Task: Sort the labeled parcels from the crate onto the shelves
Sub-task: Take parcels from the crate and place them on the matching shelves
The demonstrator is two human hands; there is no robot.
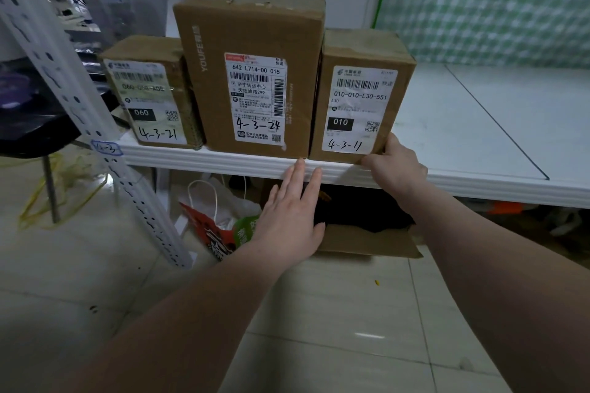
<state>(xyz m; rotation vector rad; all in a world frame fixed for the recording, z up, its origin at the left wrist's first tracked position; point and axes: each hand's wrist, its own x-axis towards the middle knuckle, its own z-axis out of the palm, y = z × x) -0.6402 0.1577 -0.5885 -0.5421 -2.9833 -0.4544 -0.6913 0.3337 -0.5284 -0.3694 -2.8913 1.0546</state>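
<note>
Shelf (223, 160): three parcels upright along front edge.
Parcel 4-3-24 (252, 73): mid-shelf, placed.
Parcel 4-3-11 (360, 96): right of it on shelf, likely being seated.
Parcel 4-3-21 (150, 99): shelf's left end, placed.
Right hand (396, 166): grasps lower corner of parcel 4-3-11.
Left hand (290, 214): flat, released, fingertips at shelf lip.
Crate unseen; remainder unknown.

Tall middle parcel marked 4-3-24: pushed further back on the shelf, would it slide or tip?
Probably slides: parcel 4-3-24 looks like a stiff taped carton on a smooth, flat shelf. It stands tallest of the three, so a high push might tip it backward. On its right, parcel 4-3-11 stands against it and likely checks sideways lean.
</note>
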